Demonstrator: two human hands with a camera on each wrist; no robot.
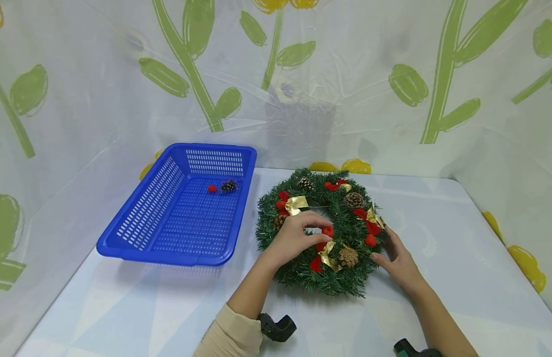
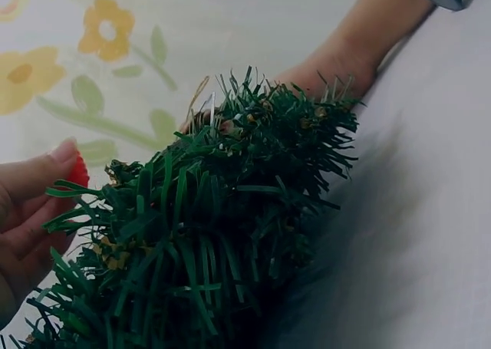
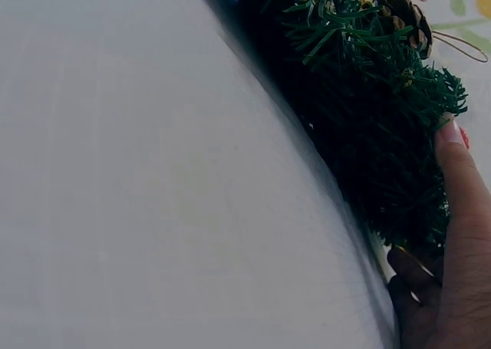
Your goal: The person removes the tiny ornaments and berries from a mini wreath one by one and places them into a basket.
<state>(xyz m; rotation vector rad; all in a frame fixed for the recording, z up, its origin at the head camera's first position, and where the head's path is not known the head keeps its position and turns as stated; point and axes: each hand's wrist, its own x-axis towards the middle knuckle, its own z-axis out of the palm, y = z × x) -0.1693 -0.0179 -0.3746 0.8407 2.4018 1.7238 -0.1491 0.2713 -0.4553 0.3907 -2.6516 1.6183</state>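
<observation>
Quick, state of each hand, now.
Left hand: pinches a red berry on the wreath.
Right hand: open, straight fingers resting against the wreath's outer edge.

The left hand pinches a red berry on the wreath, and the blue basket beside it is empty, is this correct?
Not quite: the blue basket is not empty. The head view shows a red berry and a pine cone lying in it. The rest holds: the left hand pinches a red berry on the wreath.
</observation>
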